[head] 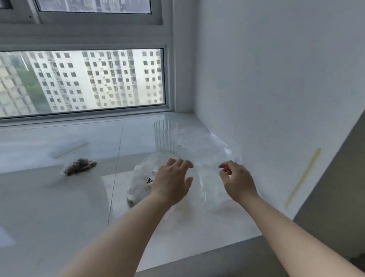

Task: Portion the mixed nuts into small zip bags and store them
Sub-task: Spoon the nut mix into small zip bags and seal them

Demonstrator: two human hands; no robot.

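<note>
Forearms: both bare, reaching from the near edge toward the far right corner of the bench (55,206).
Left hand (172,180): grip apart, fingers straight and spread, palm down over clear plastic; whether it presses the film I cannot tell.
Right hand (237,177): grip loosely curled, thumb and forefinger close together at the clear zip bag (206,179); blur hides whether they pinch it.
Nuts bag (139,182): crumpled clear plastic with dark nuts inside, just left of the left hand, partly hidden by it.
Filled bag (80,166): small portion of dark nuts, lying well left on the bench.
Glass (166,139): ribbed, clear, upright just beyond the hands.
Bench surface: pale glossy tiles.
Room: white wall (279,71) at right, window (76,80) behind showing tower blocks.
</note>
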